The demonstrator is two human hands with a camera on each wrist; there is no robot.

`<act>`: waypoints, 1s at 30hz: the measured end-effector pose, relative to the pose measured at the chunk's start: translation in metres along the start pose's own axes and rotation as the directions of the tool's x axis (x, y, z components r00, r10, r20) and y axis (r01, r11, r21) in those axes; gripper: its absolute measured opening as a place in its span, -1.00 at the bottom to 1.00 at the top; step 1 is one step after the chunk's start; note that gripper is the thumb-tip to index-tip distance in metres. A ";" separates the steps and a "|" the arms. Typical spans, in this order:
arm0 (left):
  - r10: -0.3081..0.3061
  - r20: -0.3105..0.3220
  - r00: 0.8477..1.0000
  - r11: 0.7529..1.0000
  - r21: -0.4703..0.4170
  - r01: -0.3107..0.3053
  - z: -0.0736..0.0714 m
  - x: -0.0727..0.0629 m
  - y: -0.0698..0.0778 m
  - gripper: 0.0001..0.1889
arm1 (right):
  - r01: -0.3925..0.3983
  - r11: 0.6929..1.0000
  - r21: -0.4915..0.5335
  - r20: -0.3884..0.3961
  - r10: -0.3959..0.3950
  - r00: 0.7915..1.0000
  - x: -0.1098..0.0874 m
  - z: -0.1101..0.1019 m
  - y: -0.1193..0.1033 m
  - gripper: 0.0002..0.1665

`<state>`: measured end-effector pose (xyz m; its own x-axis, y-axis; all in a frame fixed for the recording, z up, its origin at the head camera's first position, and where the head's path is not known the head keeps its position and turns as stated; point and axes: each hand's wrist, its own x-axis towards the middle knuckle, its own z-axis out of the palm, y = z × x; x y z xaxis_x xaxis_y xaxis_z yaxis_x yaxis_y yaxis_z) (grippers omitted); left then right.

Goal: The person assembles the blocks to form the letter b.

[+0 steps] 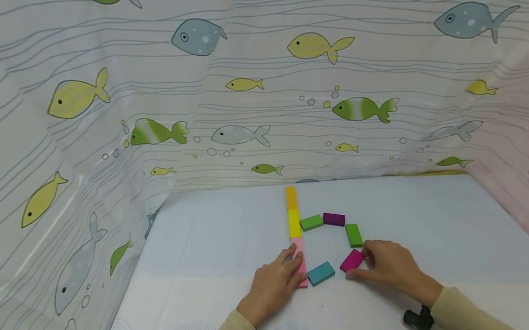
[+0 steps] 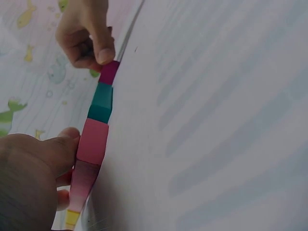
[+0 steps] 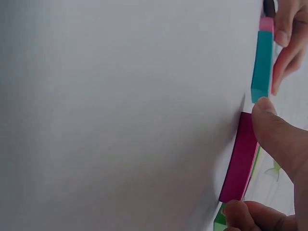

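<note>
My right hand [image 1: 394, 267] pinches a magenta block [image 1: 351, 260] at its two ends, thumb at the near end and fingers at the far one; the right wrist view shows this magenta block [image 3: 239, 156] low on the white surface. My left hand [image 1: 273, 281] rests its fingertips on the pink blocks [image 1: 300, 261], which lie end to end. Beyond them, a yellow block [image 1: 294, 222] and an orange block [image 1: 290, 198] continue the straight column. A teal block [image 1: 321, 273] lies between the hands, its left end close to the pink column and a gap between it and the magenta block.
From the column's yellow part, a green block [image 1: 311, 223], a dark purple block [image 1: 334, 219] and another green block [image 1: 354, 235] curve round to the right. Fish-printed sheeting [image 1: 258, 106] stands behind the white table [image 1: 204, 237] and along both sides.
</note>
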<state>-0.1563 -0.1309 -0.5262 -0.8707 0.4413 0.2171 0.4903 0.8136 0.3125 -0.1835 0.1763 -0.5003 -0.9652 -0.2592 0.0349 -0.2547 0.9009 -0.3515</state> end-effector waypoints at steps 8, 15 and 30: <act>-0.027 0.036 0.999 1.000 -0.002 0.027 0.001 0.002 0.000 -0.47 | 0.000 1.000 0.005 -0.003 0.000 1.000 0.005 0.006 -0.011 -0.28; -0.014 0.021 1.000 1.000 0.012 0.014 0.000 0.001 0.001 -0.48 | 0.024 1.000 -0.008 -0.021 -0.024 0.999 0.009 0.010 -0.016 -0.27; -0.005 0.013 1.000 1.000 0.020 0.004 -0.001 0.002 0.002 -0.48 | 0.174 0.982 -0.071 -0.128 -0.182 0.975 0.013 -0.001 -0.028 -0.15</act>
<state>-0.1567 -0.1291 -0.5238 -0.8734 0.4425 0.2032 0.4856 0.8228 0.2954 -0.1894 0.1480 -0.4889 -0.9024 -0.3719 0.2178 -0.4221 0.8644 -0.2730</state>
